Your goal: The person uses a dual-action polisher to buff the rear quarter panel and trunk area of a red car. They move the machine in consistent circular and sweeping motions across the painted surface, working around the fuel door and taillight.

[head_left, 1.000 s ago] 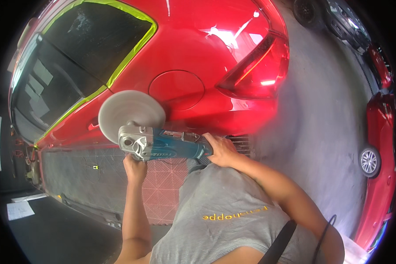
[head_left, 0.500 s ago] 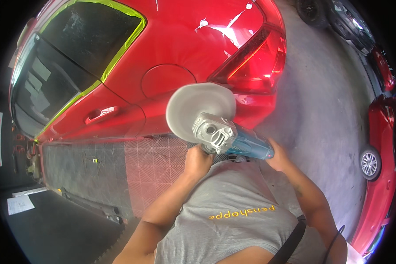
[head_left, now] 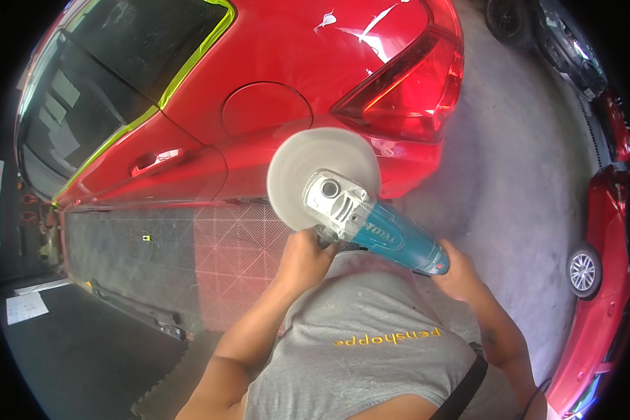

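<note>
Between my hands is a teal and silver polisher (head_left: 388, 234) with a round white pad (head_left: 287, 171), its face blurred as if spinning. My left hand (head_left: 306, 260) is closed round the side handle beside the metal head. At the rear end of the teal body, my right hand (head_left: 460, 269) is wrapped on the grip; some of its fingers are hidden under the tool. The pad overlaps the lower rear side panel of a red car (head_left: 273, 56), below the round fuel flap (head_left: 266, 108). Whether pad and paint touch, I cannot tell.
Green masking tape (head_left: 189, 66) edges the car's side window. The red tail light (head_left: 406, 87) is right of the pad. Red floor tiles (head_left: 234, 280) lie beneath, concrete (head_left: 511, 182) to the right. Another red car (head_left: 605, 280) and a dark vehicle (head_left: 567, 52) stand at the right.
The polisher has turned so more of its teal top shows, and its rear end has shifted right and down with my right hand. My left hand has moved slightly left. Both hands keep their hold.
</note>
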### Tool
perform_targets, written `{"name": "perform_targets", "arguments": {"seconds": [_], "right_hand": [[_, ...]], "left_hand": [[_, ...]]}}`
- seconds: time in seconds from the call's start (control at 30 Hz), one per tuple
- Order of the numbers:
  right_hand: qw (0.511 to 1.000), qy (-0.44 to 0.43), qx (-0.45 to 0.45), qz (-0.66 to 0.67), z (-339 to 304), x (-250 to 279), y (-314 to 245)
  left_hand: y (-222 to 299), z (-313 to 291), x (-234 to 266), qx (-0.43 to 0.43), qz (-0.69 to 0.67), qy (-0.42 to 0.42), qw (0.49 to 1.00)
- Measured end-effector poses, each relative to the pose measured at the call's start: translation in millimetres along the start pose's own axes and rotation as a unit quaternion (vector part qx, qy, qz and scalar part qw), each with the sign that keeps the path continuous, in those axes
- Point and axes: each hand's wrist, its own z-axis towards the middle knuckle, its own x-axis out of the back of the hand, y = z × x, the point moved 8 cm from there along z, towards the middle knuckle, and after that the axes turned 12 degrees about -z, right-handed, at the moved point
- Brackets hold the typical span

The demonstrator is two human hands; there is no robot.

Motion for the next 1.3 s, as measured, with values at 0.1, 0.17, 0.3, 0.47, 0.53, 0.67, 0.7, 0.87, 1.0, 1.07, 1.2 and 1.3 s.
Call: {"name": "perform_targets", "arguments": {"seconds": [0.1, 0.17, 0.3, 0.47, 0.53, 0.67, 0.7, 0.87, 1.0, 1.07, 1.2, 1.3], "right_hand": [[0.997, 0.033, -0.032, -0.067, -22, 50, -19], [0.992, 0.065, -0.035, -0.104, -36, 73, -33], [0.983, 0.126, -0.013, -0.134, -58, 85, -48], [0.990, 0.077, -0.063, -0.095, -46, 59, -41], [0.993, 0.049, -0.065, -0.083, -29, 25, -33], [0.998, -0.022, -0.026, -0.048, 16, -29, -66], [0.999, -0.024, 0.005, -0.032, 27, -41, -79], [0.995, -0.052, 0.077, -0.032, 82, -78, -152], [0.991, -0.078, 0.096, -0.058, 96, -75, -179], [0.991, -0.061, 0.090, -0.075, 87, -68, -164], [0.997, 0.030, 0.046, -0.053, 63, -62, -77], [0.996, 0.046, 0.029, -0.066, 65, -54, -54]], "left_hand": [[3, 11, -7, -0.013, -0.030, -0.003, 0.999], [1, 20, -16, -0.025, -0.068, -0.010, 0.997], [9, 26, -22, -0.082, -0.132, -0.008, 0.988], [4, 20, -4, -0.037, -0.089, -0.033, 0.995], [-18, 16, 11, -0.044, -0.051, 0.006, 0.998], [-49, -4, 61, 0.004, 0.025, 0.051, 0.998], [-59, -10, 77, 0.015, 0.022, 0.075, 0.997], [-89, -30, 164, 0.064, -0.013, 0.179, 0.982], [-101, -37, 185, 0.074, -0.031, 0.208, 0.975], [-95, -35, 166, 0.055, -0.014, 0.188, 0.980], [-91, -12, 87, -0.002, -0.052, 0.099, 0.994], [-98, 8, 42, -0.057, -0.037, 0.117, 0.991]]}}
